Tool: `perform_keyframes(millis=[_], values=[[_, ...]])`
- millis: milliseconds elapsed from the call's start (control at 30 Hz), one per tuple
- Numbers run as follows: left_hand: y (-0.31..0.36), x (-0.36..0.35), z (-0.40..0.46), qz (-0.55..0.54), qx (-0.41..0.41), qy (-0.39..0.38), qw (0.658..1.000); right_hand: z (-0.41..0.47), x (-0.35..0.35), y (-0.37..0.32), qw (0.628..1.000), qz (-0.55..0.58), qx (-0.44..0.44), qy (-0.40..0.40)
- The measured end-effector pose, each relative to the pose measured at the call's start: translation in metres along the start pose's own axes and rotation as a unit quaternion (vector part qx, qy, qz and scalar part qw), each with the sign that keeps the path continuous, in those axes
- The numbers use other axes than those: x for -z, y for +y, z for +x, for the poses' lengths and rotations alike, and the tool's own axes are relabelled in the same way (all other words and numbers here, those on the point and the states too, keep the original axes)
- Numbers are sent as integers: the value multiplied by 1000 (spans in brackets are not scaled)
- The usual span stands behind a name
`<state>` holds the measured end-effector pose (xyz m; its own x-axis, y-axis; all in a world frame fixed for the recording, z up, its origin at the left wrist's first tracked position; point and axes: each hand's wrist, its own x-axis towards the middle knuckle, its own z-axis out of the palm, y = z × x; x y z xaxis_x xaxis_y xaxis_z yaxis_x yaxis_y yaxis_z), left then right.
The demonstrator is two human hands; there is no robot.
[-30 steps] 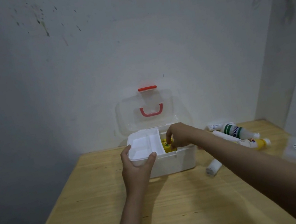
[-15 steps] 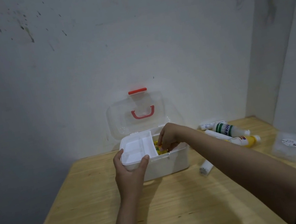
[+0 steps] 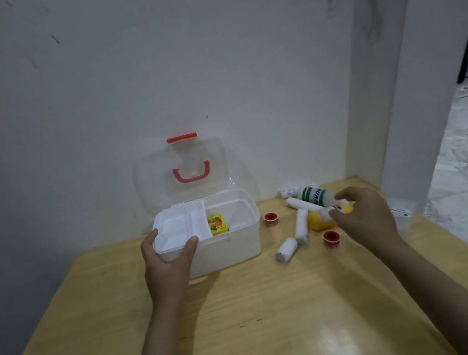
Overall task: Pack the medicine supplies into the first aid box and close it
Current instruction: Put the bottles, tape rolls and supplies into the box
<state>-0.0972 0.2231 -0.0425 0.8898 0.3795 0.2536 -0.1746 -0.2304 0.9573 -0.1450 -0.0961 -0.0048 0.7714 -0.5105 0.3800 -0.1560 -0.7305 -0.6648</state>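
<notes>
The white first aid box (image 3: 237, 247) stands open on the wooden table (image 3: 248, 313), its clear lid (image 3: 161, 173) with a red handle leaning back against the wall. A white tray insert (image 3: 176, 229) covers its left half, and a small yellow box (image 3: 218, 224) lies inside beside it. My left hand (image 3: 167, 267) grips the box's front left corner, thumb on the tray rim. My right hand (image 3: 365, 218) hovers with spread fingers over the supplies to the right: a green-labelled white bottle (image 3: 314, 197), a yellow bottle (image 3: 318, 222), white bandage rolls (image 3: 301, 226) and two red tape rolls (image 3: 271, 219).
Another bandage roll (image 3: 286, 249) lies nearer the front. A clear plastic container (image 3: 401, 213) sits by the table's right edge. The wall runs close behind the box, and a white pillar (image 3: 414, 87) stands at the back right corner.
My right hand has come out of the box, leaving the small yellow box inside, and moved right over the bottles. My left hand has kept its hold on the box.
</notes>
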Motion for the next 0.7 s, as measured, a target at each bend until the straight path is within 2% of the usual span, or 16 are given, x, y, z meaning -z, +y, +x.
perform_keyframes(millis=[67,133,233,333,433,567,700], values=[[0,-1,-1,0,1,-1,1000,0,3,36,994,-82,-75,19],[0,-3,-2,0,4,-3,1000,1,5,63,977,-162,-136,3],[0,-4,-5,-4,5,-3,1000,-4,4,88,962,-205,-179,-5],[2,-4,-7,-7,1,-4,1000,-5,6,95,972,-140,-185,35],[3,-4,-9,-9,-3,-6,1000,-5,14,97,979,-12,-183,91],[2,-4,-9,-7,-4,-6,1000,-14,27,88,962,140,-156,176],[1,-6,-8,-7,2,-11,1000,-19,36,62,946,229,-100,204]])
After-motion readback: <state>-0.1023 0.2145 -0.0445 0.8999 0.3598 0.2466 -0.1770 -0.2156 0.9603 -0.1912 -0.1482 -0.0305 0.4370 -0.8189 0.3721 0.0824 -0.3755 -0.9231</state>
